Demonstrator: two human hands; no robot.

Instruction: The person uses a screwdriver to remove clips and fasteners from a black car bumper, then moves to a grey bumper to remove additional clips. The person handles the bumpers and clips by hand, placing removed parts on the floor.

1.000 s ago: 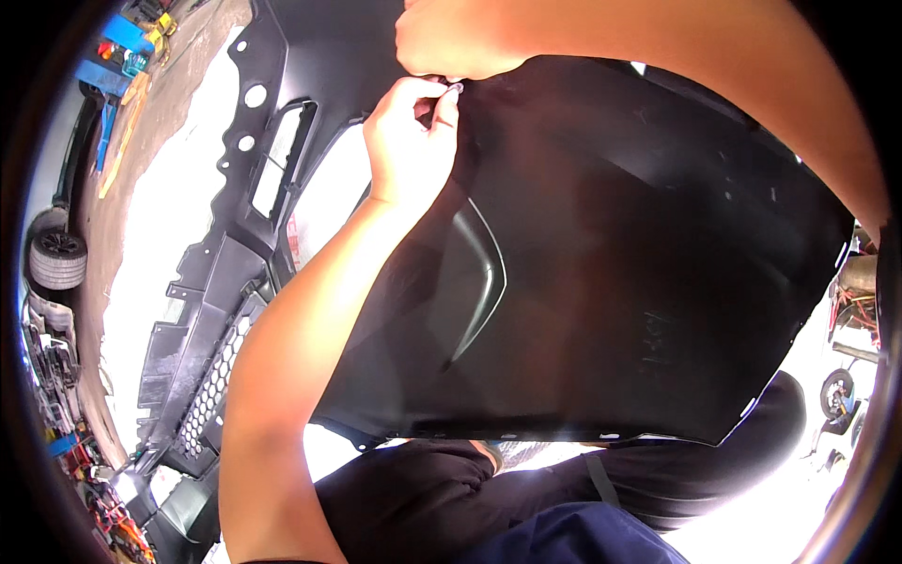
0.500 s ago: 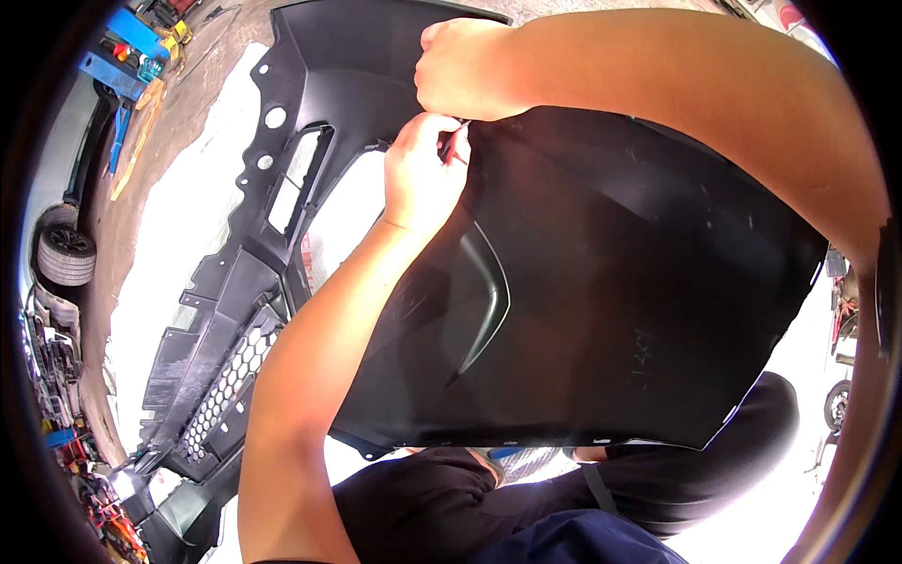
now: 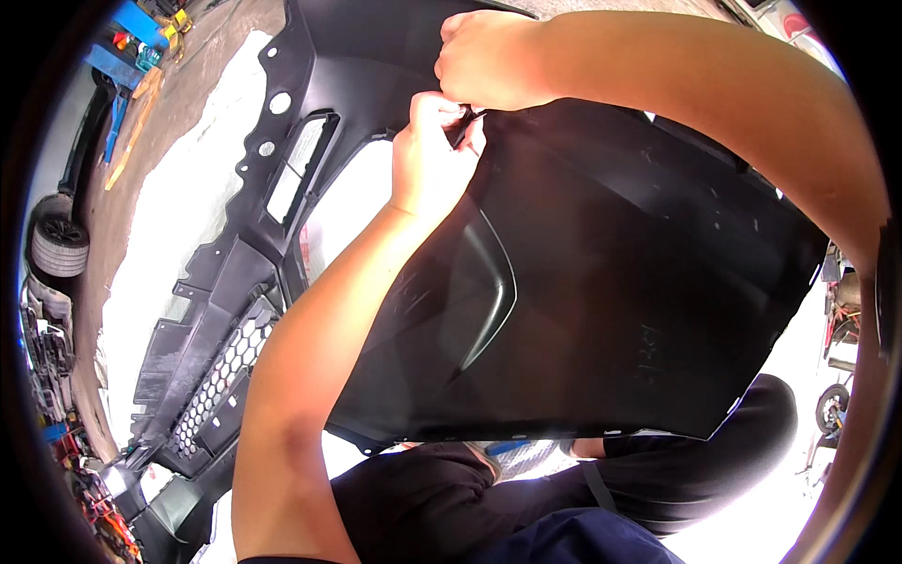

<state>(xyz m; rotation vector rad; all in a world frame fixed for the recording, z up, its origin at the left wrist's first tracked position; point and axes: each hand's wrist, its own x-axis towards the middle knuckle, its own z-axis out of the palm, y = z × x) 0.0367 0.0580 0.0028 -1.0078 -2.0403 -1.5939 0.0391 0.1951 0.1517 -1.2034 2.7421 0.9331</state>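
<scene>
A large black car bumper cover lies across my lap, with a curved raised crease in its smooth face. My left hand is at the far part of the cover, thumb and fingers pinched about a small dark piece that I cannot identify. Just beyond and to the right, my right hand is curled closed, its back toward me. Whatever its fingers grip is hidden. Both hands are nearly touching, and my right forearm arches over the cover's right side.
A honeycomb grille section and a slotted opening belong to the cover's left side. Under it spreads a white sheet. A car wheel, blue equipment and assorted parts stand along the left.
Both hands have shifted slightly right and up in the picture, along with the cover. My left thumb sits a little farther from the fingers, showing more of the dark piece.
</scene>
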